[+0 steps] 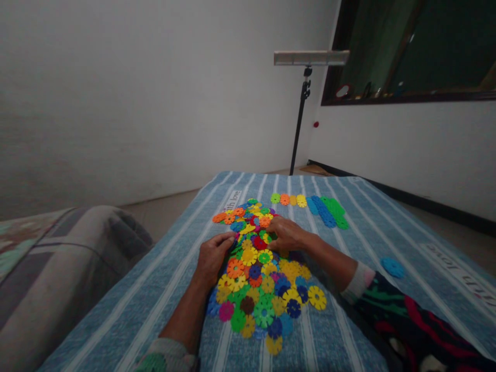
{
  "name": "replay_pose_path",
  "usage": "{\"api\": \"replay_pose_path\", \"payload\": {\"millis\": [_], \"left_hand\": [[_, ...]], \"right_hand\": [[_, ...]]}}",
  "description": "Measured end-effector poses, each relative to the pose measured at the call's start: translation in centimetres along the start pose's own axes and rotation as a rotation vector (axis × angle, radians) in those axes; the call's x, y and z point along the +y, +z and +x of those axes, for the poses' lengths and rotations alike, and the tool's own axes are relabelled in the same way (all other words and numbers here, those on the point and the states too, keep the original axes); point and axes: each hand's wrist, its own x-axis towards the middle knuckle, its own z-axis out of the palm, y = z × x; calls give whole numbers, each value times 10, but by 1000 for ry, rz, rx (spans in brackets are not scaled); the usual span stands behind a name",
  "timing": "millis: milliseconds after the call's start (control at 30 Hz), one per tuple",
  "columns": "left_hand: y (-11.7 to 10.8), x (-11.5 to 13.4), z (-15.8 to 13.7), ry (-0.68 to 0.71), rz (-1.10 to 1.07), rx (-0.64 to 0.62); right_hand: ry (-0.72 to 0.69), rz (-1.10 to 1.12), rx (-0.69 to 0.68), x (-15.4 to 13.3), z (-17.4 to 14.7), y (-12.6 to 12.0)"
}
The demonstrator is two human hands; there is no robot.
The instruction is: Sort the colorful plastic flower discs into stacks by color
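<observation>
A long heap of flower-shaped plastic discs (pixel 264 307) in many colours lies on the striped blue cloth. At the heap's left edge rests my left hand (pixel 214 257), fingers stretched toward the discs, with a small magenta piece by the fingertips. No disc can be made out in its grasp. On the other side, my right hand (pixel 287 235) reaches into the upper part of the heap. Its thumb and fingers are apart and curved over the discs, close to a red disc (pixel 260 243). The fingertips of this hand are partly hidden among the pieces.
Sorted discs stand in rows behind: a short orange row (pixel 285 199), a long dark blue row (pixel 324 211) and green rows (pixel 338 212). A light blue disc stack (pixel 392 267) sits at right. Beyond the cloth-covered surface (pixel 155 310) stands a lamp on a pole (pixel 298 124). Grey bedding (pixel 89 258) is at left.
</observation>
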Motion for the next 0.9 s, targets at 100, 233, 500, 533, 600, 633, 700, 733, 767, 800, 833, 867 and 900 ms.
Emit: {"api": "replay_pose_path", "payload": {"millis": [100,233,500,533,600,633,700,733,767,800,833,867,900], "left_hand": [[1,2,-1,2,-13,-6],[1,2,-1,11,-10,-1],[1,3,-2,-10,-23,9],[1,3,-2,-12,-24,12],[2,4,-3,-11,-22,17],[1,4,-3,-7,-20,17],[1,4,-2,1,-16,18],[1,4,-2,5,-14,17],[1,3,-2,9,-13,15],[1,3,-2,12,-11,14],[1,3,-2,18,-9,14],[1,3,-1,22,-9,14],[1,3,-1,24,-9,12]], "right_hand": [[38,14,20,-1,0,4],[52,98,60,0,1,8],[-7,163,38,10,-1,12],[-7,188,44,10,-2,12],[-6,242,59,10,-3,12],[-3,271,66,9,-4,11],[10,335,74,6,-6,10],[21,365,75,5,-7,10],[34,392,77,4,-8,10],[48,416,82,4,-9,10],[59,436,90,3,-10,10],[68,453,103,3,-11,11],[75,467,118,2,-11,11]]}}
